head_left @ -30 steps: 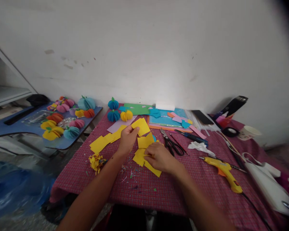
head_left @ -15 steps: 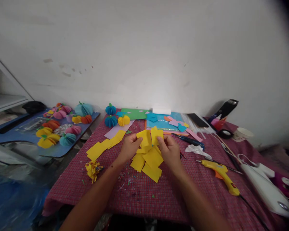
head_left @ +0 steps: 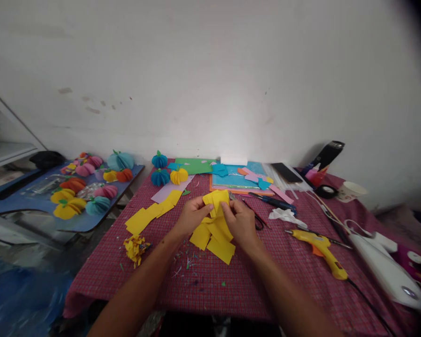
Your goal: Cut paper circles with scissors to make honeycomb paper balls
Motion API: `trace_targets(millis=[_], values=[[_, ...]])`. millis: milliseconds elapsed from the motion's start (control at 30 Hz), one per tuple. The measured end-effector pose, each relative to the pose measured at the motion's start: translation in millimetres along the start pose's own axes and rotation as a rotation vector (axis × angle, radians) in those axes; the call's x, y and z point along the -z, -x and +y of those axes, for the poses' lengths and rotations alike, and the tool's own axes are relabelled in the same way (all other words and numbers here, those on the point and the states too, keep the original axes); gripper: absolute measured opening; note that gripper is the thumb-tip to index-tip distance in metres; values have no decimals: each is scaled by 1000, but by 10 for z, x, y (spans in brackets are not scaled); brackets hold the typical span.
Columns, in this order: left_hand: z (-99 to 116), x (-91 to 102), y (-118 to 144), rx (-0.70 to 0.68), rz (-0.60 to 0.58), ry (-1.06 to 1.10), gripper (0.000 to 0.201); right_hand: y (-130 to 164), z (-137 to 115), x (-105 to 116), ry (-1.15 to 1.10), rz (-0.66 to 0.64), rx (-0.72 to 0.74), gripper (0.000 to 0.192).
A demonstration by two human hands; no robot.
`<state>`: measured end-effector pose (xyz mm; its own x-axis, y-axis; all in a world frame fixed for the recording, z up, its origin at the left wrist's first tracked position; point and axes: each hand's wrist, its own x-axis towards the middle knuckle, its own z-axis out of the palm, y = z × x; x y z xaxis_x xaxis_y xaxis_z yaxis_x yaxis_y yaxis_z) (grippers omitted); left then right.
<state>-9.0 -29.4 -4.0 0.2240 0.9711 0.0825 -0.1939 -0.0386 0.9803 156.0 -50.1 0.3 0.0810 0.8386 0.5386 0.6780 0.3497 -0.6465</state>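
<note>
Both hands meet over the middle of a red checked tablecloth (head_left: pixel 231 281). My left hand (head_left: pixel 191 216) and my right hand (head_left: pixel 241 222) pinch the same small stack of yellow paper squares (head_left: pixel 215 199), held just above the cloth. Under the hands lies a loose pile of more yellow squares (head_left: pixel 215 241). Another row of yellow squares (head_left: pixel 149 214) lies to the left. Black scissors (head_left: pixel 257 220) are partly hidden behind my right hand.
A yellow glue gun (head_left: pixel 321 248) lies to the right, a crumpled yellow scrap (head_left: pixel 135 247) at the left. Coloured paper sheets (head_left: pixel 238 178) and paper pumpkins (head_left: pixel 168 174) line the back. More pumpkins sit on a blue side table (head_left: pixel 91 217). A white cup (head_left: pixel 351 191) stands far right.
My right hand lifted from the pile on the cloth and joined the left hand. The two yellow pieces came together into one stack held by both hands.
</note>
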Motion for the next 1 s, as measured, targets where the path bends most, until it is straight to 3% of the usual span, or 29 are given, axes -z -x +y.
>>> trace_targets(millis=[167,300,400,533,633,733,800,867,1000], values=[[26,-22,23,6,-4,10,31,-6,-28,27,-34,-88,55,33],[42,34,-19,-58,183,-31,23,-124,49,167,-114,-209,28,30],[26,94,-70,-124,320,-26,22,-216,179,273,40,-327,-1,27],[3,132,-116,-196,397,-5,24,-241,265,304,221,-431,-18,30],[5,132,-126,-220,479,4,24,-208,194,250,272,-399,63,30],[20,119,-115,-228,491,14,25,-150,81,170,285,-307,242,29],[30,109,-100,-222,461,20,25,-99,31,114,301,-356,383,44],[31,102,-87,-212,454,13,25,-51,20,58,349,-413,436,53],[8,118,-96,-214,463,-14,27,-33,92,-41,372,-410,394,27]])
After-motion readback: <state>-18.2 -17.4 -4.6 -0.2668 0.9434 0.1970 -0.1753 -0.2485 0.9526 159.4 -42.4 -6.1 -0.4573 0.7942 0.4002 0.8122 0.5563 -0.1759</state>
